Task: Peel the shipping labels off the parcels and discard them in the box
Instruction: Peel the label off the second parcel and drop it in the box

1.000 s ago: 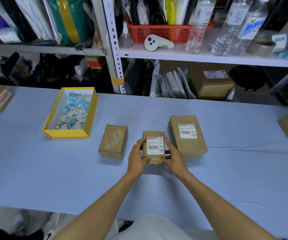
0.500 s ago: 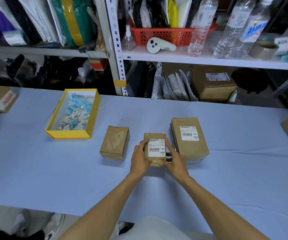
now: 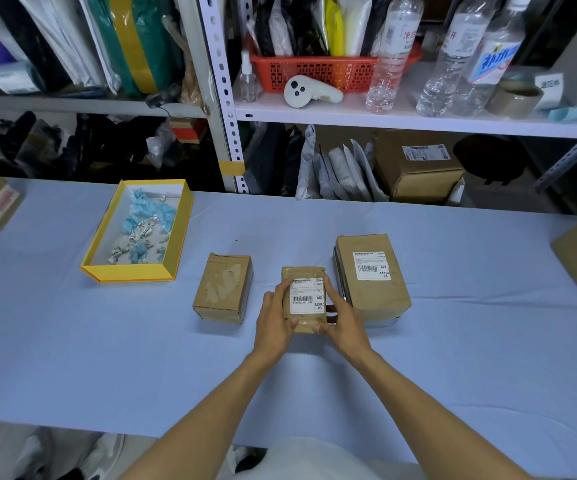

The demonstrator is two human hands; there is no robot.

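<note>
Mid parcel (image 3: 302, 273), bench (image 3: 453, 358) centre, label (image 3: 307, 295) unpeeled. Left hand (image 3: 275, 315) and right hand (image 3: 344, 318) grip its sides. Left parcel (image 3: 223, 289) looks stripped; right parcel (image 3: 371, 299) is labelled. Box (image 3: 131, 273), back-left, holds scraps. Likely two peels left.

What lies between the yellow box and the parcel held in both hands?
In the head view, a label-free brown parcel stands between yellow box and held parcel.

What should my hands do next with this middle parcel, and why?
Probably pick at a corner of the label with the right hand while the left hand steadies the middle parcel: both hands grip it, and the label lies flat, unpeeled.
</note>
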